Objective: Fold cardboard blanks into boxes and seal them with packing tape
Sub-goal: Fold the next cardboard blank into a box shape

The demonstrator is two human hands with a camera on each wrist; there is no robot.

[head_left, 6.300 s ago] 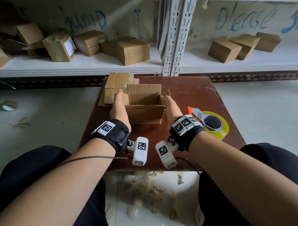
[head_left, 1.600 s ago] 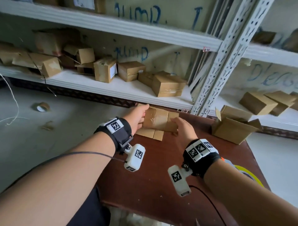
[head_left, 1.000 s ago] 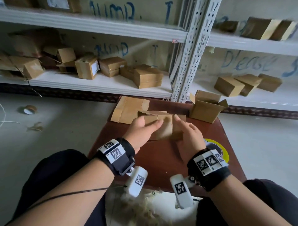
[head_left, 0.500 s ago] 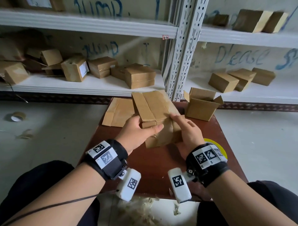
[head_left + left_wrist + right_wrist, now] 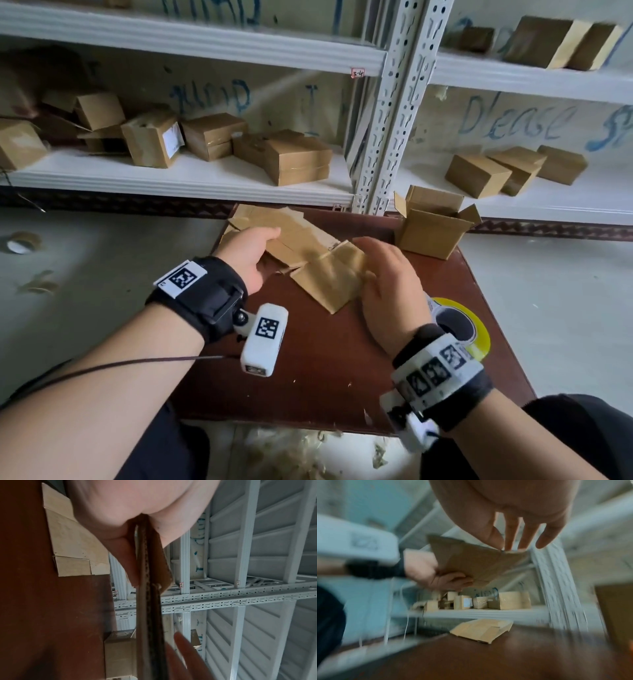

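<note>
My left hand (image 5: 262,248) grips the left end of a flat cardboard blank (image 5: 325,274) held just above the brown table (image 5: 325,370). In the left wrist view the blank (image 5: 147,595) shows edge-on, pinched between thumb and fingers. My right hand (image 5: 364,263) holds the blank's right edge; in the blurred right wrist view its thumb and fingertips (image 5: 509,546) pinch the blank's (image 5: 471,562) top corner. A stack of flat blanks (image 5: 245,216) lies at the table's far left. The yellow tape dispenser (image 5: 478,329) sits partly hidden behind my right wrist.
An open folded box (image 5: 430,228) stands at the table's far right corner. Shelving behind holds several closed boxes (image 5: 298,161), with an upright post (image 5: 387,137) between bays. A tape roll (image 5: 20,241) lies on the floor at left. Scraps litter the floor near my knees.
Both hands reached to the stack, lifted one blank off it and brought it toward me. Since half a second ago the blank has turned and lowered, and my right hand has moved to its right edge.
</note>
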